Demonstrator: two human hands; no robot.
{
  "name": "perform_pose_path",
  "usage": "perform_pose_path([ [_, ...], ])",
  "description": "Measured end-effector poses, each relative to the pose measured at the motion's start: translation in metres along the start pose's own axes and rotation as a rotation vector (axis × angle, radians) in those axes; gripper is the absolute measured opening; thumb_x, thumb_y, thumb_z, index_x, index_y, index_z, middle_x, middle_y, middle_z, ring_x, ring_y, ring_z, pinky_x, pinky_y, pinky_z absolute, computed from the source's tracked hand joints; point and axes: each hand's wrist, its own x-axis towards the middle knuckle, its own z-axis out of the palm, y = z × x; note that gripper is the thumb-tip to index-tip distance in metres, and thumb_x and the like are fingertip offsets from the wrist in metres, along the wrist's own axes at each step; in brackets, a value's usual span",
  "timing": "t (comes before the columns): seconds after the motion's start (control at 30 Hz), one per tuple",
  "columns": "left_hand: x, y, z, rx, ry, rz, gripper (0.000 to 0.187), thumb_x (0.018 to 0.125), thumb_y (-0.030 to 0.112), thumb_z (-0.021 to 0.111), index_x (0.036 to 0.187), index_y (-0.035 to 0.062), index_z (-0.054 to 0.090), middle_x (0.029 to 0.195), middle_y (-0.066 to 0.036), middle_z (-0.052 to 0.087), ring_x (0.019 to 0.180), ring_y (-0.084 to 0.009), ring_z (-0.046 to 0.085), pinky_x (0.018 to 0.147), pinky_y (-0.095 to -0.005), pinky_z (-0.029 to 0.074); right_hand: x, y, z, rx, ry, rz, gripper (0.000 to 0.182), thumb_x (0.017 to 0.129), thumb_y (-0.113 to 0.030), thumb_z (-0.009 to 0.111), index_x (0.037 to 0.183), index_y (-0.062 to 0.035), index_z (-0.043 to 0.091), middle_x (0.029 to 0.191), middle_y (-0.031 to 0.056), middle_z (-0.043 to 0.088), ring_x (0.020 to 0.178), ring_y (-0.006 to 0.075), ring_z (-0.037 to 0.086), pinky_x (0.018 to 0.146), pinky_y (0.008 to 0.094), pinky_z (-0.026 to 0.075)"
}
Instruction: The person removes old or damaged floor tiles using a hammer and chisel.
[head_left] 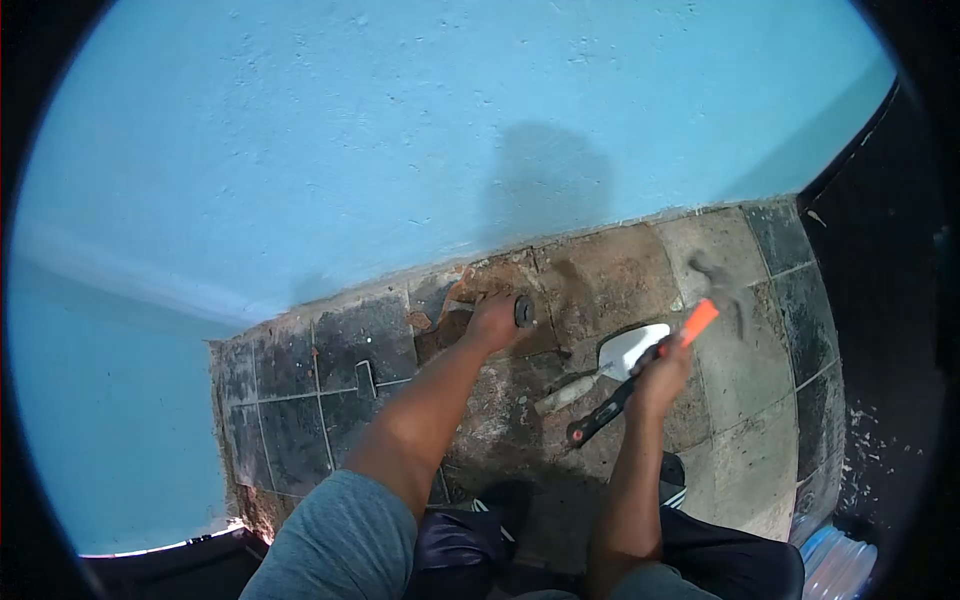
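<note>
My left hand (493,322) is closed around a chisel, whose dark round butt end (524,311) points to the right. Its blade is mostly hidden by the hand, low over a patch of broken brown floor (480,278) near the wall. In my right hand (661,377) is a claw hammer (703,319) with a black and orange handle, raised to the right of the chisel. Motion blurs the hammer's grey head. Below the hammer, a trowel (628,350) with a pale blade and whitish handle lies on the floor.
A light blue wall (380,150) rises along the far floor edge. Dark tiles (290,430) lie on the left, with a small T-shaped metal piece (366,379) on them. Grey tiles (750,440) cover the right. Clear plastic (838,562) sits at the lower right.
</note>
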Motion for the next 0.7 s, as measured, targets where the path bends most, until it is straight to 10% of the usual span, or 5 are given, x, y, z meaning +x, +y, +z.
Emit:
perform_pose_path([
  [0.17,0.008,-0.023,0.032,0.130,0.200,0.025,0.052,0.082,0.037,0.079,0.120,0.0054,0.064,0.121,-0.021,0.065,0.115,-0.0400,0.061,0.097,-0.0526,0.048,-0.029,0.061,0.003,-0.394,0.155,-0.326,0.048,0.108,-0.041,0.046,0.077,-0.0049,0.052,0.067,0.0051,0.049,0.062,0.0202,0.054,0.057,0.0360,0.042],
  [0.23,0.006,-0.015,0.019,0.070,0.134,0.002,0.047,0.083,0.029,0.077,0.121,0.0054,0.064,0.119,-0.022,0.066,0.114,-0.0409,0.061,0.097,-0.0534,0.048,-0.058,0.128,0.001,-0.712,-0.119,-0.180,0.050,0.106,-0.041,0.049,0.086,0.0031,0.057,0.069,0.0113,0.053,0.070,0.0269,0.056,0.064,0.0449,0.044],
  [0.3,0.011,-0.013,0.009,0.031,0.079,-0.027,0.038,0.085,0.022,0.072,0.119,0.0067,0.065,0.117,-0.021,0.066,0.114,-0.0409,0.060,0.101,-0.0560,0.044,-0.080,0.144,0.008,-0.595,-0.327,0.163,0.049,0.105,-0.044,0.051,0.080,-0.0026,0.057,0.069,0.0064,0.054,0.062,0.0191,0.048,0.057,0.0373,0.040],
  [0.5,0.010,-0.013,0.007,0.054,-0.093,-0.134,0.029,0.088,0.014,0.067,0.116,0.0068,0.066,0.117,-0.021,0.065,0.118,-0.0394,0.058,0.108,-0.0603,0.037,-0.054,0.123,-0.003,-0.492,-0.281,0.333,0.045,0.105,-0.038,0.053,0.086,0.0022,0.060,0.071,0.0073,0.056,0.068,0.0206,0.055,0.063,0.0393,0.043],
  [0.7,0.004,-0.008,0.005,0.030,-0.100,-0.120,0.041,0.087,0.016,0.071,0.125,0.0035,0.061,0.127,-0.020,0.061,0.124,-0.0398,0.055,0.110,-0.0585,0.036,-0.022,0.050,0.003,-0.039,-0.029,0.074,0.044,0.107,-0.044,0.046,0.078,-0.0118,0.050,0.063,-0.0004,0.044,0.051,0.0123,0.043,0.047,0.0307,0.036],
])
